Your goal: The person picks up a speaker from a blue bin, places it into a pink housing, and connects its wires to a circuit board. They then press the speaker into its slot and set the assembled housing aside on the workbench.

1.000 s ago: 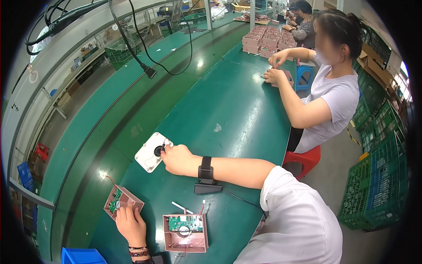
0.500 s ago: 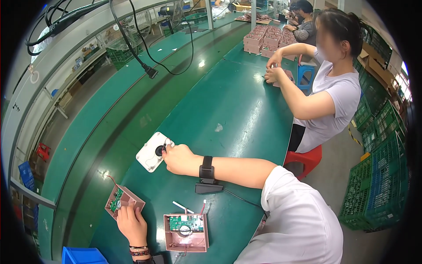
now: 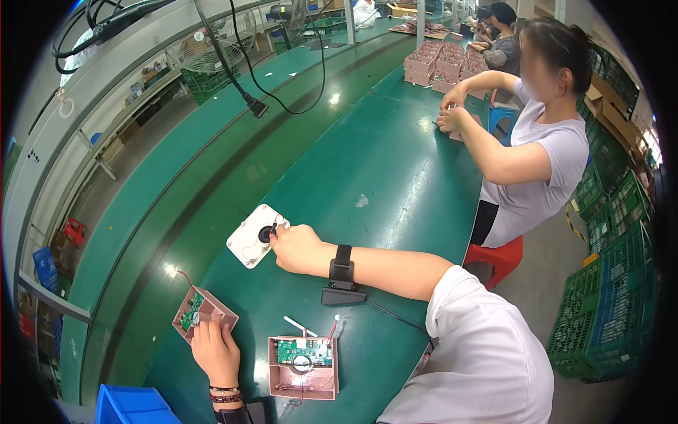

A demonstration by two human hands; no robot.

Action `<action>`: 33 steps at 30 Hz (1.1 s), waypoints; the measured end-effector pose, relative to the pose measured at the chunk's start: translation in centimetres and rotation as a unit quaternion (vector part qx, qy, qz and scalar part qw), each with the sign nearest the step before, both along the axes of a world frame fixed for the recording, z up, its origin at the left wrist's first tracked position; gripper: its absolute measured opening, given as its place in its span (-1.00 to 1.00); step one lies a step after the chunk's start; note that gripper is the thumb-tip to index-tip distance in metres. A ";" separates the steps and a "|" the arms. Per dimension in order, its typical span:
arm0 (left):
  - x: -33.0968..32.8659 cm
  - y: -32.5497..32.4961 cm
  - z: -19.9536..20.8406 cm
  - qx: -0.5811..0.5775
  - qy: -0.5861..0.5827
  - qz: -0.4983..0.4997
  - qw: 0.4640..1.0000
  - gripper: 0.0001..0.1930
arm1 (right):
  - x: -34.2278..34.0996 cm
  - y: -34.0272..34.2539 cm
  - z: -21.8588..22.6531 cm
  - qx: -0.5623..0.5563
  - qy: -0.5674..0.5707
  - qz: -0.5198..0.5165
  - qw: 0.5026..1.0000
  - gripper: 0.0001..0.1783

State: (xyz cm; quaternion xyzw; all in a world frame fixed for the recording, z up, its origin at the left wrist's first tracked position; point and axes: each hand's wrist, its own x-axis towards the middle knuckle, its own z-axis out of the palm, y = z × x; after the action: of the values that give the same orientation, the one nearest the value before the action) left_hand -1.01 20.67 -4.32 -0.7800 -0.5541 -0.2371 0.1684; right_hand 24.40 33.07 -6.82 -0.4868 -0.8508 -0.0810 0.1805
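My left hand [image 3: 216,350] grips the near side of a tilted pink box [image 3: 224,313] at the lower left. Inside that box is a green circuit board [image 3: 191,311], and a red wire sticks out of its far corner. Farther up the table lies a white square cover [image 3: 247,249] with a black round speaker [image 3: 265,234] and a thin wire on it. My right hand [image 3: 302,249] is curled at the cover's right edge, its fingertips closed on a small dark piece beside the speaker. That piece is mostly hidden by the fingers.
A second open pink box [image 3: 305,385] with a circuit board stands near me, a white stick [image 3: 300,326] behind it. A blue bin [image 3: 134,406] is at the lower left. Across the table a co-worker [image 3: 537,145] handles another pink box, near stacked boxes [image 3: 441,63]. A plug [image 3: 256,107] hangs overhead.
The whole view has shifted slightly, moving the scene a little to the right. Both hands stay at the same things, the left on the pink box and the right at the white cover.
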 end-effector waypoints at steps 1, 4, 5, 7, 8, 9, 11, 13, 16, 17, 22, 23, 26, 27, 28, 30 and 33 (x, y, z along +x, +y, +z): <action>-0.3 0.0 0.0 0.005 -0.003 -0.006 1.000 -0.78 | -0.5 0.0 0.1 -0.016 0.000 0.007 1.000 -0.67; -1.3 -0.6 -0.3 0.008 -0.008 -0.002 1.000 -0.77 | -1.6 0.0 1.9 -0.083 0.016 0.017 0.996 -0.61; -1.4 0.1 -0.5 0.006 -0.008 -0.001 1.000 -0.76 | -1.6 0.3 3.0 -0.136 -0.014 -0.020 0.990 -0.56; -0.3 1.1 -0.2 0.033 -0.018 -0.024 0.999 -0.74 | -0.6 2.3 1.9 -0.081 0.025 -0.016 0.996 -0.64; 0.3 1.9 -0.2 0.028 -0.022 -0.032 0.999 -0.74 | 0.3 4.1 1.1 -0.046 0.031 0.012 0.998 -0.56; 0.0 1.5 -0.2 0.020 -0.023 -0.032 0.999 -0.73 | -0.5 5.0 1.5 -0.076 0.017 0.020 0.997 -0.52; -0.5 0.8 0.3 0.067 -0.033 -0.019 0.997 -0.74 | -2.7 7.2 2.3 -0.114 -0.007 0.031 0.993 -0.47; -1.3 -0.7 0.8 0.105 -0.044 0.019 0.993 -0.75 | -4.8 9.0 1.8 -0.133 -0.015 0.052 0.990 -0.45; -1.6 -2.7 1.4 0.189 -0.076 0.029 0.979 -0.76 | -5.2 11.6 -0.5 -0.072 0.176 0.095 0.977 -0.45; -1.4 -3.7 1.3 0.182 -0.110 0.028 0.977 -0.77 | -4.2 12.0 -1.4 -0.070 0.178 0.098 0.977 -0.45; -1.1 -9.1 -0.3 0.108 -0.229 0.009 0.967 -0.79 | 0.1 7.0 -2.0 -0.071 0.440 0.113 0.888 -0.60; -0.7 -10.4 -0.6 0.070 -0.264 -0.004 0.962 -0.79 | 1.2 4.4 -0.8 -0.140 0.512 0.150 0.834 -0.61; 1.6 -12.3 1.3 -0.059 -0.253 -0.075 0.963 -0.81 | 4.1 -0.2 1.8 -0.160 0.601 0.199 0.757 -0.62; 2.2 -12.2 1.5 -0.073 -0.264 -0.074 0.959 -0.81 | 4.8 -1.0 3.0 -0.135 0.598 0.190 0.767 -0.62; 2.8 -11.9 1.5 -0.109 -0.230 -0.100 0.962 -0.80 | 5.3 -2.3 4.4 -0.110 0.594 0.178 0.777 -0.61; 3.2 -12.1 1.3 -0.155 -0.206 -0.114 0.959 -0.79 | 5.0 -5.6 6.6 -0.136 0.588 0.198 0.772 -0.59; 1.7 -11.8 0.3 -0.262 -0.295 -0.184 0.901 -0.75 | 4.0 -10.1 8.1 -0.224 0.575 0.228 0.753 -0.55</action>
State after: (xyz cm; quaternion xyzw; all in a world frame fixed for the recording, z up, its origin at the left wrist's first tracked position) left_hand 0.70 8.85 -4.01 -0.7782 -0.4675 -0.3294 -0.2594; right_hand 28.36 22.98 1.26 -0.2600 -0.6657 0.4508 0.5348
